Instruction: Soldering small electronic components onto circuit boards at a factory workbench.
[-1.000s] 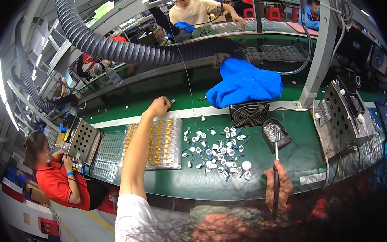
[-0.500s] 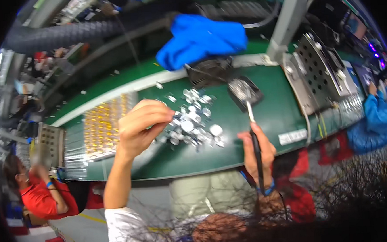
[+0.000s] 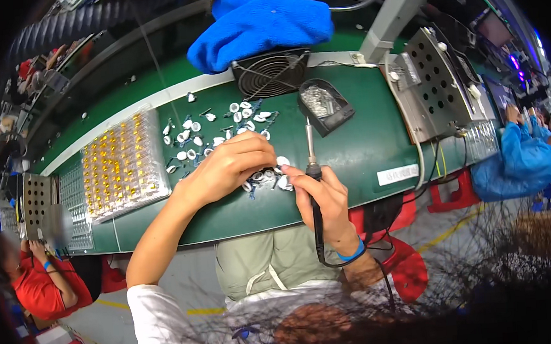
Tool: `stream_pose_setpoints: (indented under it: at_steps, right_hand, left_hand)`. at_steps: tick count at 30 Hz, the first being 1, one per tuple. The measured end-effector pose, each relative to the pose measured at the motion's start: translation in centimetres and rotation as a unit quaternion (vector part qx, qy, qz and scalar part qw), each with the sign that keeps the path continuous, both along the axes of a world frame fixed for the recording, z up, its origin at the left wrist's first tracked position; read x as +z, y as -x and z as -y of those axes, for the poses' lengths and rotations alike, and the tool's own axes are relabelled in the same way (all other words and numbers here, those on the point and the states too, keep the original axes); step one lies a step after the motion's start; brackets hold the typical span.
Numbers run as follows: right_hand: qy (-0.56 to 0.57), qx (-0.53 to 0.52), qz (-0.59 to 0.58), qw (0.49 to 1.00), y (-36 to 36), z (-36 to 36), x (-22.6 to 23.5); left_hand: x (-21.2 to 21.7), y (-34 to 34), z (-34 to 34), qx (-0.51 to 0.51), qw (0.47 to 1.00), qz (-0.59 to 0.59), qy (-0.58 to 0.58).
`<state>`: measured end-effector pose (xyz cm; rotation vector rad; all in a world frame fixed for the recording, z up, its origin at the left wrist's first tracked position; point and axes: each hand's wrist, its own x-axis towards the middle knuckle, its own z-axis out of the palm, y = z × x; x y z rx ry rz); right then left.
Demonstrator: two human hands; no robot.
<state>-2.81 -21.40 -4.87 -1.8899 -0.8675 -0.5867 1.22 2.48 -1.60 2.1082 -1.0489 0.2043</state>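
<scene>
My right hand (image 3: 326,200) is closed around the black handle of a soldering iron (image 3: 314,176), whose metal tip points away from me toward a black box of shiny wire-like material (image 3: 323,103). Its thumb and index finger reach toward a white round part (image 3: 282,161) between my hands. My left hand (image 3: 237,165) comes in from the left with its fingers pinched together; what they hold is hidden. Many small white round parts (image 3: 190,154) with dark blue leads lie scattered on the green bench top (image 3: 362,144) beyond and beneath my left hand.
A clear tray of yellow-gold pieces (image 3: 120,162) stands at the left. Behind lie a black fan (image 3: 273,74) and a blue cloth (image 3: 260,28). A perforated metal box (image 3: 434,77) stands at the right, with cables. Co-workers sit at both sides, in red (image 3: 49,283) and blue (image 3: 508,161).
My hands have come closer together. The soldering iron's tip has left the black box and now stands before it. The whole view has shifted, and the picture is sharper.
</scene>
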Motion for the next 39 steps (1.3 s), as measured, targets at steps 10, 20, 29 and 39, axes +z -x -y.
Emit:
stream_pose_setpoints:
  at_steps: [10,20,29,39]
  right_hand:
    - [0.126,-0.046,0.045,0.99,0.6,0.5,-0.3]
    - [0.043,-0.021,-0.002,0.999,0.5,0.8,-0.3]
    - [-0.009,-0.032,-0.027,0.999,0.4,1.1,-0.9]
    - [-0.026,-0.013,0.015,0.999,0.7,1.4,-0.9]
  left_hand:
    - [4.8,4.4,-4.8,0.148,0.986,0.027,-0.068]
    - [5.8,5.3,-22.0,0.449,0.879,-0.003,-0.158]
    - [5.7,4.5,-21.2,0.453,0.867,-0.013,-0.206]
    - [5.9,3.1,-8.1,0.166,0.943,-0.143,0.249]
